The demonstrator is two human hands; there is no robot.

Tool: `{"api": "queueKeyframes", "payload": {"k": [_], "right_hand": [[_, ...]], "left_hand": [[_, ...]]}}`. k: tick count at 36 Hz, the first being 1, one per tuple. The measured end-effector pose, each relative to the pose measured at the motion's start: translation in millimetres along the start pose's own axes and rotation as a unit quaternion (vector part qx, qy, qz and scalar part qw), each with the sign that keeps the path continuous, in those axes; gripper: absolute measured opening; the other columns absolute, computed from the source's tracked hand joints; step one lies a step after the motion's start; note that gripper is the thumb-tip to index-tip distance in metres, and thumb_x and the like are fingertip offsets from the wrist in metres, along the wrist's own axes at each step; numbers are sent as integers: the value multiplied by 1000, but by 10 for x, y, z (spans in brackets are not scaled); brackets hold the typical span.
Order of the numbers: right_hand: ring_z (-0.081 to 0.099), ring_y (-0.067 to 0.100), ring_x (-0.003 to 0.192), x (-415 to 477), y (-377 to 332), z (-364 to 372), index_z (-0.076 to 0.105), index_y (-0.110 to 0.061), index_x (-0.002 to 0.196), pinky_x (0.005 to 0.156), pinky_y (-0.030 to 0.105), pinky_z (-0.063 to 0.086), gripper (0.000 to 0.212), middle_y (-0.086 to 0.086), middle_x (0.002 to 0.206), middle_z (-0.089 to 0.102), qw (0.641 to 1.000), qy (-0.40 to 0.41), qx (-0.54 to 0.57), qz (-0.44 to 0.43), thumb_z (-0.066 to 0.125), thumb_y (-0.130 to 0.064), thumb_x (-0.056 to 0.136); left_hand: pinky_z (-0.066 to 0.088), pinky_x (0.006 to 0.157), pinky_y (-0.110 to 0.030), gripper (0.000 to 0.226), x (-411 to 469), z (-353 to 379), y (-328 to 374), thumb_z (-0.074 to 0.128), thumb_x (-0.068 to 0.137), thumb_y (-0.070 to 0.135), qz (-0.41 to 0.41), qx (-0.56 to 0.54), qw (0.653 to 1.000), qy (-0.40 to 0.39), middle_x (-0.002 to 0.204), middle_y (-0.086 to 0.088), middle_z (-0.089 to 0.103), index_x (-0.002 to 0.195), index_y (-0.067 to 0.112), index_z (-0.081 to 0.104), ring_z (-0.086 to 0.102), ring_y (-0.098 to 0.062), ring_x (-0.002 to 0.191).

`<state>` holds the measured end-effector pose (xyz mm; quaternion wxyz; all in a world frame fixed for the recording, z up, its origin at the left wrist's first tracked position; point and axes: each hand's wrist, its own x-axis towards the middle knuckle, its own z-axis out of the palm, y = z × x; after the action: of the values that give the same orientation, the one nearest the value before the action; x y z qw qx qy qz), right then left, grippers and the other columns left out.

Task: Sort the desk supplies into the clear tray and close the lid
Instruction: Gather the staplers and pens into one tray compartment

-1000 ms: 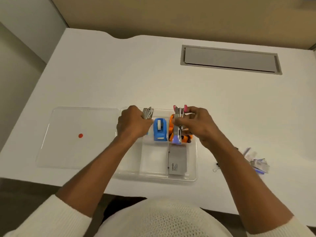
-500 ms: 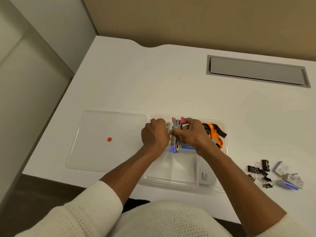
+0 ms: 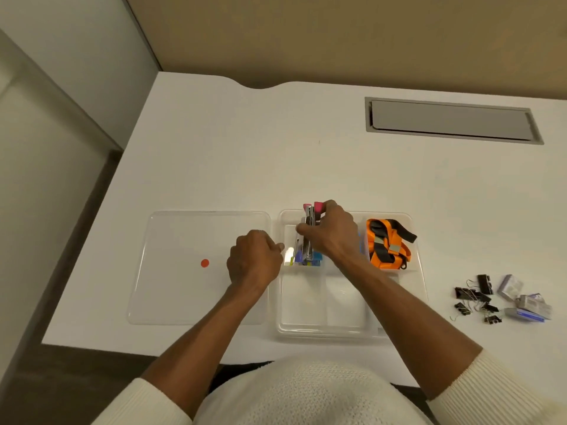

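Observation:
The clear tray (image 3: 417,289) with compartments sits at the desk's front edge. My right hand (image 3: 333,233) grips a bundle of staplers with pink and purple ends (image 3: 310,237), lowering it into the tray's back-left compartment. My left hand (image 3: 254,259) hovers curled at the tray's left rim, over the lid's edge, holding nothing that I can see. An orange lanyard (image 3: 388,243) fills the back-right compartment. The clear lid (image 3: 184,271), with a red dot, lies flat left of the tray. Black binder clips (image 3: 475,297) and small staple boxes (image 3: 524,302) lie on the desk to the right.
A grey cable hatch (image 3: 451,121) is set in the white desk at the back right. The desk's left edge drops to the floor beside a grey partition. The tray's front compartments show only clear bottom; my right forearm hides the front-right one.
The view swung left. My right hand carried the stapler bundle from the tray's right side to the back-left compartment. My left hand let go of a silver stapler and drew back to the rim.

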<state>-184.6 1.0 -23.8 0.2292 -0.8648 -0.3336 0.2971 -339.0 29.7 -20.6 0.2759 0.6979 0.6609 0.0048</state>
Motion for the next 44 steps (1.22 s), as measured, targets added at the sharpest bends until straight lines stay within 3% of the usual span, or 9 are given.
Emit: {"api": "queueKeyframes", "payload": {"k": [8, 15, 17, 21, 25, 29, 33, 37, 44], "right_hand": [[62, 21, 83, -126, -134, 278, 56, -15, 122, 69, 33, 43, 58, 4, 106, 66, 983, 35, -172, -47, 76, -53, 83], [72, 26, 104, -120, -170, 319, 63, -12, 127, 88, 35, 56, 56, 8, 118, 73, 969, -55, -240, -23, 78, -50, 89], [71, 27, 107, -119, -140, 312, 62, -10, 129, 91, 35, 55, 58, 9, 120, 72, 970, -67, -233, -22, 77, -50, 89], [71, 27, 105, -165, -62, 305, 60, -9, 131, 82, 30, 51, 50, 11, 121, 72, 976, -39, -207, -54, 72, -42, 96], [70, 27, 104, -219, -39, 230, 64, -10, 129, 89, 33, 54, 47, 11, 119, 73, 985, -74, -143, -62, 73, -41, 95], [69, 28, 107, -442, 77, 66, 66, -13, 130, 89, 34, 54, 40, 10, 127, 71, 979, -76, -109, -157, 73, -34, 96], [70, 21, 98, -693, 301, -203, 70, -14, 123, 88, 37, 62, 25, 7, 120, 72, 975, -41, -57, -213, 68, -23, 100], [69, 16, 88, -902, 624, -574, 74, -12, 115, 78, 38, 63, 18, 4, 106, 72, 976, 20, 4, -218, 71, -17, 98], [70, 14, 81, -1073, 1569, -1261, 75, -12, 105, 72, 40, 61, 12, 0, 96, 72, 978, 157, 36, -132, 76, -13, 93]], "left_hand": [[52, 68, -31, 18, 34, 62, -4, 74, 94, 34, -23, -62, 997, -25, 87, -1, 72, 93, 16, 74, 63, -19, 74], [56, 72, -35, 19, 77, 117, -20, 75, 92, 34, -31, -76, 996, -29, 82, 0, 69, 80, 22, 66, 67, -26, 78], [57, 71, -35, 23, 89, 145, -33, 76, 91, 33, -30, -76, 996, -23, 77, 1, 66, 75, 24, 63, 67, -26, 76], [58, 70, -36, 20, 85, 170, -28, 76, 91, 34, -25, -67, 997, -16, 73, 3, 63, 80, 21, 67, 65, -24, 71], [60, 74, -41, 19, 62, 138, 3, 76, 91, 35, -18, -42, 999, -18, 83, -3, 70, 87, 18, 71, 67, -28, 76], [56, 68, -38, 21, 12, 104, 48, 74, 92, 36, 18, 32, 999, -2, 88, -8, 72, 93, 16, 70, 68, -31, 76], [47, 62, -33, 28, -110, 70, 134, 77, 90, 32, 63, 147, 987, 18, 95, -9, 71, 105, 11, 66, 64, -26, 73], [51, 71, -39, 61, -271, 35, 327, 82, 84, 29, 100, 246, 964, 22, 120, -15, 62, 130, 6, 50, 66, -32, 103], [46, 71, -39, 38, -654, 179, 1014, 65, 96, 40, 249, 195, 947, 55, 112, -11, 65, 118, 9, 61, 60, -30, 103]]}}
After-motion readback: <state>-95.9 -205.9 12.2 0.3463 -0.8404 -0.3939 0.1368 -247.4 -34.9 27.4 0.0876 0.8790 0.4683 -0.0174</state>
